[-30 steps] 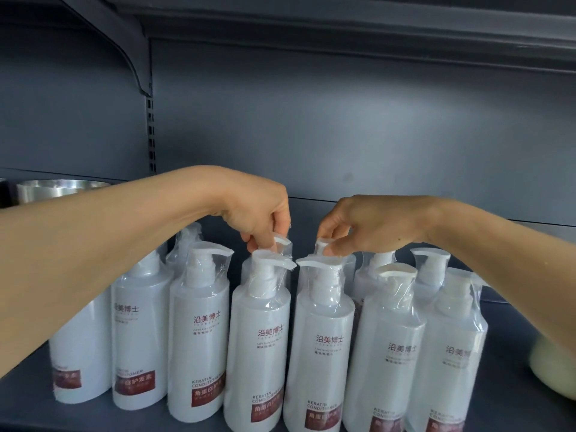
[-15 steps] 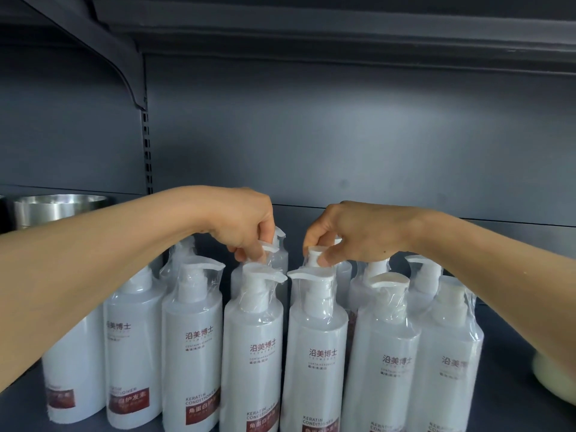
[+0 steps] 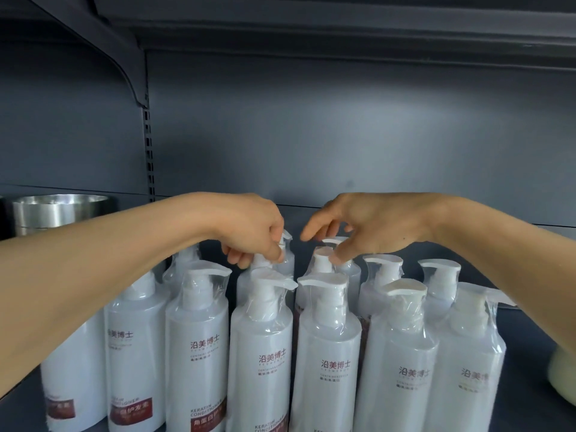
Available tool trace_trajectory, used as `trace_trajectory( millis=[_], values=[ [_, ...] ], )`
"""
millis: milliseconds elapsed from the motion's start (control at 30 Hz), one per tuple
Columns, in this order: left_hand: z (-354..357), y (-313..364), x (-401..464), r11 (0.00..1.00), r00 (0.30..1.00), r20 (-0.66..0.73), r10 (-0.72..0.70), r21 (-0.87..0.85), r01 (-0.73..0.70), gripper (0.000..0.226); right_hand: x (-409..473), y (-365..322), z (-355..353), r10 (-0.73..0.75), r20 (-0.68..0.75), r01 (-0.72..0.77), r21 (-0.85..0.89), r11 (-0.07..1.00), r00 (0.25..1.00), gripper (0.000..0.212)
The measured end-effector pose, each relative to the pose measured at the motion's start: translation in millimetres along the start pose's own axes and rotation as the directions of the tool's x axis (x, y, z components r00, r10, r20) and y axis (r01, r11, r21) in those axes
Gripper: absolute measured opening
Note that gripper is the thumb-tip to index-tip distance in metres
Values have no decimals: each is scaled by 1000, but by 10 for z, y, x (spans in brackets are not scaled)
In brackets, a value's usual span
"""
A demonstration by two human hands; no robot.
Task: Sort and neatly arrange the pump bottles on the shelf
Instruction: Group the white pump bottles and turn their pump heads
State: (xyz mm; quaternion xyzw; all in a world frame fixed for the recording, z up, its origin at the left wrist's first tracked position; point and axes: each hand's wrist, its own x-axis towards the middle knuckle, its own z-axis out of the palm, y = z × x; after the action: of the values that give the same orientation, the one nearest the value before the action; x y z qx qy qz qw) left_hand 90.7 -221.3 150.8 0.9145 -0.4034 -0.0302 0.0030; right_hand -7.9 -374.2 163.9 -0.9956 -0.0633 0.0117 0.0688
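Several white pump bottles in clear plastic wrap stand in rows on the dark shelf. My left hand reaches over the front row and pinches the pump head of a back-row bottle. My right hand hovers over the neighbouring back-row bottle; its fingers are spread and loosely bent, with the thumb tip touching that bottle's pump top. Front-row bottles face forward with red labels low on them. The back bottles' bodies are mostly hidden.
A shiny metal bowl stands at the left behind my left forearm. A pale rounded object sits at the right edge. The dark back panel and an upper shelf bracket close in the space above.
My right hand has let go of the back-row pump and opened its fingers. My left hand keeps its pinch on its pump. The view has tilted slightly upward.
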Motion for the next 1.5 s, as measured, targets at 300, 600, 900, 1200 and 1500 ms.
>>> trace_trajectory(
  millis=[300,600,900,1200,1500],
  values=[
    [-162,-184,-196,977,966,147,211,-52,-205,51,94,-221,63,196,-42,-199,-75,977,980,45],
    [-99,-103,-84,974,976,69,206,-112,-198,16,19,-182,56,171,-69,-175,-60,983,983,22],
    [-104,-118,-53,981,981,31,191,-15,-191,10,18,-129,64,96,-66,-95,18,995,993,21],
    [-75,-144,-14,979,979,11,201,-35,-201,12,22,-39,64,81,-27,-75,166,983,996,8],
    [-69,-124,35,974,976,20,216,-71,-214,10,67,-34,86,83,-56,-72,183,981,995,10]
  ],
)
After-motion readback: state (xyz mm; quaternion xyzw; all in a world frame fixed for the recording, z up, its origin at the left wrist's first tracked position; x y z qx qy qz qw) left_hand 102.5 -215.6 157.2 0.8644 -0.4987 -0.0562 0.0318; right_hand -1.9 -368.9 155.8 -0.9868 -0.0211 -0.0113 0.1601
